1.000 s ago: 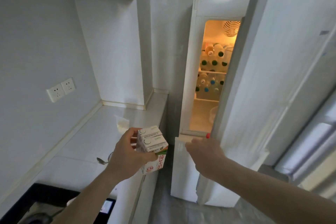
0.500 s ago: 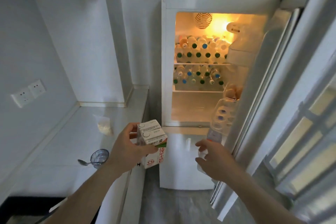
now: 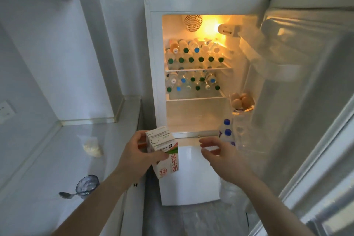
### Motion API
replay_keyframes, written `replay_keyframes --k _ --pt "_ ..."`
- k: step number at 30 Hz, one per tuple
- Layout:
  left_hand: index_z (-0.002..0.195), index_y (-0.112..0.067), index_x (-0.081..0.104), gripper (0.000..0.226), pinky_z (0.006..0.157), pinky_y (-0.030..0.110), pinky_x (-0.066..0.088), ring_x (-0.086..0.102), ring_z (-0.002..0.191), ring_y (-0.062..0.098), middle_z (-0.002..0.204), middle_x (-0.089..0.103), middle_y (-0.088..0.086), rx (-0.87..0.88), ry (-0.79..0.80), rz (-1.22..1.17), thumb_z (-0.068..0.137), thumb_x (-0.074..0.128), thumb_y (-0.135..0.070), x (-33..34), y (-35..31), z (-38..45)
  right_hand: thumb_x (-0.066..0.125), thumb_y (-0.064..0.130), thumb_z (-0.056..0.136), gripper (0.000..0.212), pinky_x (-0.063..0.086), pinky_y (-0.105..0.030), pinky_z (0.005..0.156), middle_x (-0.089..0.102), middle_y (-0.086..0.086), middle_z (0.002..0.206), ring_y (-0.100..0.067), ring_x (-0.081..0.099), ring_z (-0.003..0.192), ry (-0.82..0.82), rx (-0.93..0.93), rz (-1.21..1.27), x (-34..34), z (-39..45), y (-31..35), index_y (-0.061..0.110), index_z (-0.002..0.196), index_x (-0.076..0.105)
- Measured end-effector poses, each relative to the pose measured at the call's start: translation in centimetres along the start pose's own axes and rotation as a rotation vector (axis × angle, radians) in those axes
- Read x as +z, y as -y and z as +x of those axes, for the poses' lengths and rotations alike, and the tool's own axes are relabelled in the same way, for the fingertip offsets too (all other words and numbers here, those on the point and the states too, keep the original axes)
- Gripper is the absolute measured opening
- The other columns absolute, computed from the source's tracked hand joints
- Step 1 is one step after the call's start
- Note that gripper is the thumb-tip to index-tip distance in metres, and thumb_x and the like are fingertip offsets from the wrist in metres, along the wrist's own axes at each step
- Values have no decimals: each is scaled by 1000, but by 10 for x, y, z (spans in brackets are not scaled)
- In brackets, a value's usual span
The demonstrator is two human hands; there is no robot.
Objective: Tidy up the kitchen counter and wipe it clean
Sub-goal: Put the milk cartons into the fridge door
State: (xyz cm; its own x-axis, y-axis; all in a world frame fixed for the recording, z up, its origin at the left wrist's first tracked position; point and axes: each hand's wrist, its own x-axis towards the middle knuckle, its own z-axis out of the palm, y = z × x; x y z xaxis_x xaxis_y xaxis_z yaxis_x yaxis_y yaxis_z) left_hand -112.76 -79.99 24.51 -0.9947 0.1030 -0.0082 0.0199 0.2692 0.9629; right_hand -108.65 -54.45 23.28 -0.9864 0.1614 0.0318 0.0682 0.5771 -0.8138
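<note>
My left hand (image 3: 138, 157) grips a white milk carton (image 3: 165, 154) with red lettering, held upright in front of the open fridge (image 3: 193, 2). My right hand (image 3: 224, 157) hovers beside the carton with relaxed, spread fingers and holds nothing. The fridge door (image 3: 298, 86) stands wide open to the right. The white counter (image 3: 47, 159) lies to the left, with a small blue glass (image 3: 87, 186), a spoon (image 3: 67, 195) and a crumpled white bag (image 3: 92, 148) on it.
Two fridge shelves are packed with several capped bottles (image 3: 193, 59). The lowest shelf (image 3: 193, 115) is bare. Eggs (image 3: 241, 100) and blue-capped bottles (image 3: 227, 132) sit in the door racks. A wall socket (image 3: 4, 111) is at far left.
The fridge door has swung fully open. My right hand has left the door and moved toward the carton. The view has shifted to face the fridge interior.
</note>
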Motion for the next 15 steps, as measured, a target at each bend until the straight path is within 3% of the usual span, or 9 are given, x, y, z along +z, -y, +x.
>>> replay_keyframes --k 2,5,10,12,15 --pt "116 -26 60 56 83 33 60 67 106 10 112 72 -11 -35 2 -46 73 89 -6 1 -3 11 60 33 99 17 62 -28 79 68 25 103 -1 67 95 0 -7 175 3 9 10 44 110 66" --pt "117 -24 60 55 94 49 60 70 111 22 115 73 -3 -94 11 -120 73 88 -6 2 -4 36 56 35 101 20 60 -25 83 67 30 107 0 65 102 1 -66 240 12 30 20 45 115 67" --pt "121 -21 61 53 91 47 62 74 104 24 112 76 -1 -132 20 -205 76 86 -8 8 -17 84 48 41 104 26 53 -28 95 61 29 123 -1 58 114 27 -107 314 21 77 37 41 126 63" --pt "121 -21 61 53 89 50 62 76 99 23 107 77 -4 -126 26 -194 76 87 -14 13 -22 106 47 40 105 24 53 -24 91 61 33 118 2 58 112 10 -117 353 20 100 42 43 123 63" --pt "122 -19 61 50 87 47 63 76 96 20 104 77 -5 -129 24 -205 78 85 -12 23 -29 140 48 35 105 22 53 -14 73 65 36 101 8 62 99 -47 -93 439 12 139 41 41 116 66"
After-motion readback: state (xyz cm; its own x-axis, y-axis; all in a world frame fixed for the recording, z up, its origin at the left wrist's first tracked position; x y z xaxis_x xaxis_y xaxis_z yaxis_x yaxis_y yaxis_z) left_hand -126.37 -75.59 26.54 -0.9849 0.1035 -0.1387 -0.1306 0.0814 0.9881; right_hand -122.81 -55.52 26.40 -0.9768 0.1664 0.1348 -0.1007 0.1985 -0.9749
